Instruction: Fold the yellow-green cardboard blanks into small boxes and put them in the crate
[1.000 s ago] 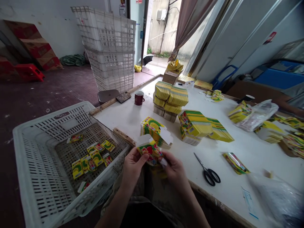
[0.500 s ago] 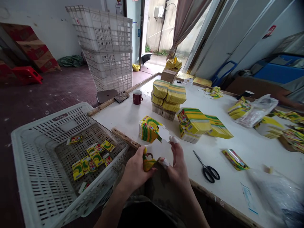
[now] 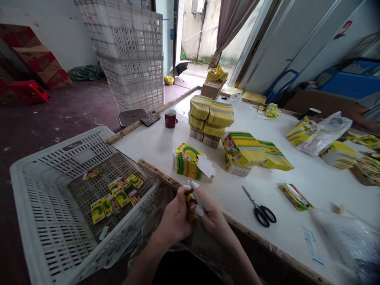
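It was a small packing workshop. Just beyond the left hand and right hand, a white worktable bore bundled stacks of flat printed cartons. They had the same yellow-green print as the small carton pinched between both hands. Scissors lay to the right of the right hand. Left of the left hand stood a white plastic crate holding small folded boxes. Well beyond, more crates were stacked by an open doorway, and cardboard boxes leaned against the far-left wall.
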